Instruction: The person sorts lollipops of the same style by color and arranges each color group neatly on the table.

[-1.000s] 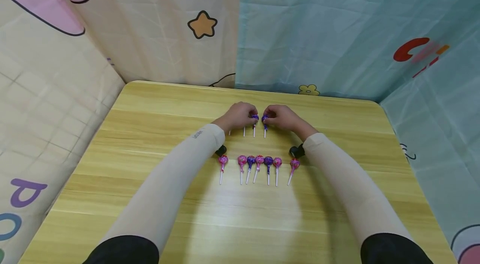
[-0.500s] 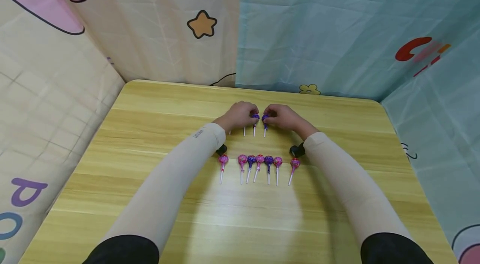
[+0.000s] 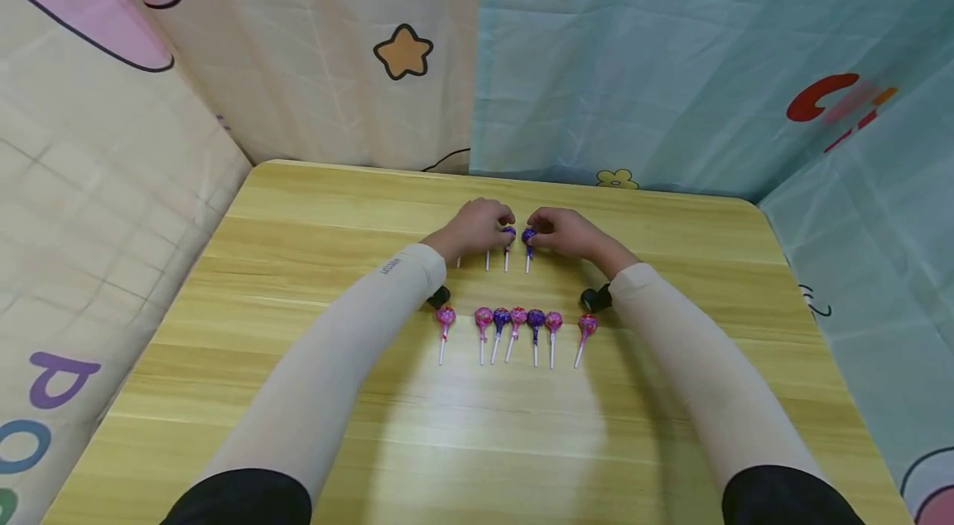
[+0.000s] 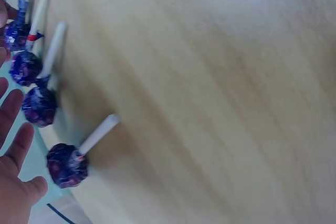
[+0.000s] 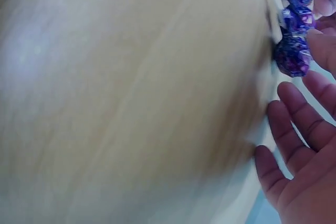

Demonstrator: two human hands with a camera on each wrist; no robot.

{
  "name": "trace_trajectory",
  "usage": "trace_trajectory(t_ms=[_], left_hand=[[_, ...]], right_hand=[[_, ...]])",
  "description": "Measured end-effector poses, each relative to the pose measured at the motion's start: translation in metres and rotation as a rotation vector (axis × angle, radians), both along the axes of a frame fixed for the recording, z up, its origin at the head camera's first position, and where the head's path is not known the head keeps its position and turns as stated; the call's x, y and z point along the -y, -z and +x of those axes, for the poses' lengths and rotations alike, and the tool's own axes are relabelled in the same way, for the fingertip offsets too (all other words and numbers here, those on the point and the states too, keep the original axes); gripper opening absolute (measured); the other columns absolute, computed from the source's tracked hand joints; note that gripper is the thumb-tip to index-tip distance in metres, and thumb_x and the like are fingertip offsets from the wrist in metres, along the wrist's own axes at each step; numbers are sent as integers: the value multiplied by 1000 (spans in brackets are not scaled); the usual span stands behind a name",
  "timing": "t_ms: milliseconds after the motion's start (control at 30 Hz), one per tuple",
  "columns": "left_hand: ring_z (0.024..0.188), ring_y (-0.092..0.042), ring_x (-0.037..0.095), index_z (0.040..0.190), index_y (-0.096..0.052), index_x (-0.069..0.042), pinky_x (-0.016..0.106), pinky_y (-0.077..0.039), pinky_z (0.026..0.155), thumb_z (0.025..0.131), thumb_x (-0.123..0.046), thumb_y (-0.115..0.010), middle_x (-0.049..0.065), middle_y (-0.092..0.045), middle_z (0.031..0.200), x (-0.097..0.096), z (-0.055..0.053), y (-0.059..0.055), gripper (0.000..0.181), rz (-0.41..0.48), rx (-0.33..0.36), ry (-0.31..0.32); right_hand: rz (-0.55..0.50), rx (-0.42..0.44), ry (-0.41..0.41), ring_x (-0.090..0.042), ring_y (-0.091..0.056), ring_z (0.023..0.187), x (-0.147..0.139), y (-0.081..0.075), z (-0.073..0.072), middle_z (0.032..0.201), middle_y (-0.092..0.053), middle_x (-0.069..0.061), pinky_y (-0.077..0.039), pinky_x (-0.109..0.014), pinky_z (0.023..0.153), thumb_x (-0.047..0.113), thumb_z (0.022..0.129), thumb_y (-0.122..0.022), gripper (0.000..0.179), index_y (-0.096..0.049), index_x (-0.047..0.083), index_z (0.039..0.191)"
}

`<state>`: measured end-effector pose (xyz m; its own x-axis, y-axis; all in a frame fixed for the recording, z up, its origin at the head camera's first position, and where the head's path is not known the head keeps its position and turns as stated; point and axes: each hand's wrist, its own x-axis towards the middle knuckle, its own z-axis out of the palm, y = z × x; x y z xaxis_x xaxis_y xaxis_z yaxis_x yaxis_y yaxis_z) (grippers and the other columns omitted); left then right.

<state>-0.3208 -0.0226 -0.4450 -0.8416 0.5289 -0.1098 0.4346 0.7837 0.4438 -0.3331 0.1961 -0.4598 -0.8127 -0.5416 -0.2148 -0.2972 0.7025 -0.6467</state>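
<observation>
Along the far part of the table a row of purple-wrapped lollipops lies with white sticks toward me. My left hand (image 3: pixel 477 227) is at one purple lollipop (image 3: pixel 510 233), its thumb and index finger spread around the candy head. Beside it, my right hand (image 3: pixel 568 236) is at another purple lollipop (image 3: pixel 528 235), thumb close to the wrapper and the other fingers extended. The left wrist view shows more of this row, including an end purple lollipop (image 4: pixel 67 166) set apart from the others. In the head view my left hand hides the heads of these left-hand lollipops.
Nearer to me on the wooden table (image 3: pixel 477 442) lies a second row of pink and purple lollipops, with a pink lollipop (image 3: pixel 445 317) at its left end and a pink lollipop (image 3: pixel 587 325) at its right end. Printed curtains (image 3: pixel 633 53) stand behind the table.
The fingers of both hands have loosened slightly from the two purple lollipops, and the right hand has shifted a little to the right. The near row lies as before.
</observation>
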Motion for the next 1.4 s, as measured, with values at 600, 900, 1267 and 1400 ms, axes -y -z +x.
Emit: trace_trajectory(t_ms=[600,900,1267,1400], left_hand=[[119,-55,28,126,-64,-2,38,-43,102,97,-27,-64,10,-62,125,18,11,-15,38,291,43,-101],[123,-52,29,127,-64,-4,42,-41,104,97,-28,-65,9,-60,129,31,32,-24,39,363,58,-162],[120,-55,34,121,-67,-3,44,-45,100,95,-23,-68,11,-62,124,42,52,-23,32,412,1,-160],[118,-56,35,120,-67,-1,45,-43,101,95,-22,-68,14,-63,122,40,62,-20,33,426,-2,-133]], right_hand=[[-6,-106,13,-33,-56,115,-32,-22,19,122,-62,-17,-43,-50,100,17,97,-65,33,-61,-1,125],[-23,-141,4,-32,-57,114,-30,-23,31,122,-63,-17,-44,-51,99,18,97,-66,34,-62,-1,125],[-64,-132,51,-30,-57,115,-28,-27,52,123,-64,-15,-41,-53,102,23,96,-67,36,-62,2,125],[-98,-122,63,-30,-57,114,-26,-27,61,123,-63,-15,-41,-55,102,20,96,-68,35,-63,2,125]])
